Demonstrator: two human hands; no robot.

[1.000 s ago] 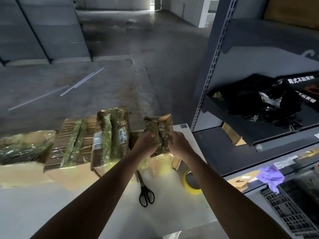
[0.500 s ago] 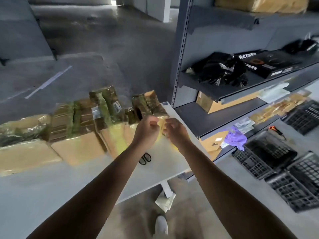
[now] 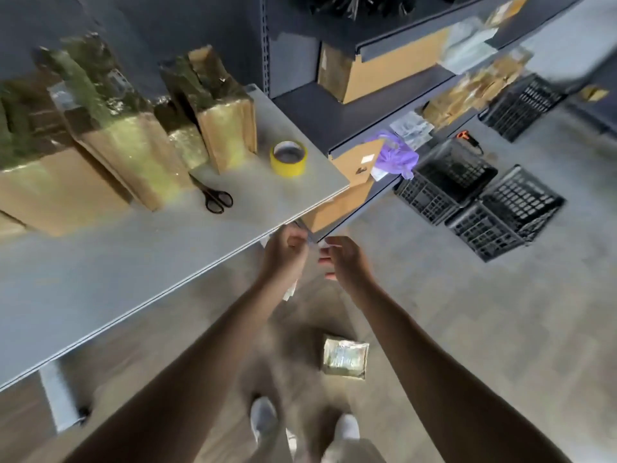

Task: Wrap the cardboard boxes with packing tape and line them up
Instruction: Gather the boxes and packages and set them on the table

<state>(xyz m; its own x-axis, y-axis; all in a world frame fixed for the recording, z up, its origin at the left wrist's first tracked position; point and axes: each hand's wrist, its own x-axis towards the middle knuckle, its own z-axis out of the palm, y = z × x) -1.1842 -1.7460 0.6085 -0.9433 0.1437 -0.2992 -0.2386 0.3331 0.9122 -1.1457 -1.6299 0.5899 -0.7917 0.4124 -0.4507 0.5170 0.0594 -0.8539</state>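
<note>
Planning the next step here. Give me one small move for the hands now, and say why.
Probably lower the right hand toward the taped parcel on the floor. It lies by the feet, apart from the wrapped boxes standing in a row on the table. The right hand and the left hand are past the table edge; whether either pinches anything is too blurred to tell.

Leftmost taped cardboard box (image 3: 50,182): cut off by the left edge. Scissors (image 3: 215,198): blade tips hidden behind the neighbouring taped box (image 3: 133,152). Left hand (image 3: 285,252) and right hand (image 3: 347,259): motion-blurred, so a hold on anything cannot be told. Floor packet (image 3: 345,360): blurred, label illegible. Black bags (image 3: 350,5): cropped by the top edge.
</note>
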